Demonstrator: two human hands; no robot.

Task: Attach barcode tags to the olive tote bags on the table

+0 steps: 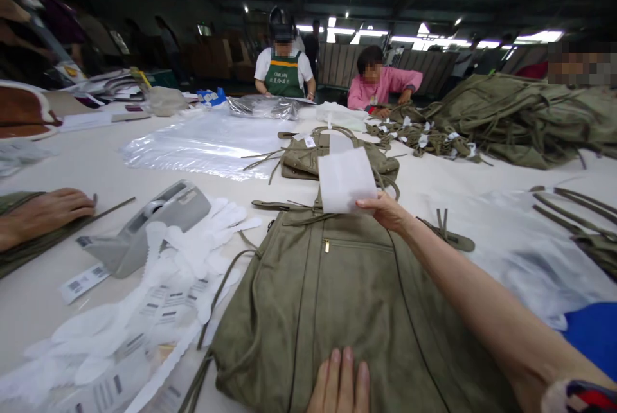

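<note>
An olive-green fabric bag point(357, 284) with a short zipper and long thin straps lies flat in front of me. My left hand point(340, 384) rests on its lower part, fingers stretched out and nothing held; only the fingers and part of the back show. At the bag's top edge, my right hand point(383, 207) pinches a white, slightly see-through sheet point(348, 180), perhaps thin foam, between thumb and fingers. The sheet stands up and curls a little. Just behind it sits a second olive bag point(299, 159) with handles and a small white tag.
Left of the bag are a grey tape dispenser point(159, 220) and a heap of white paper tags point(159, 310). A co-worker's hand point(62, 207) lies on olive fabric at far left. Clear plastic bags point(202, 143) and an olive pile point(525, 111) lie farther back, where two people work.
</note>
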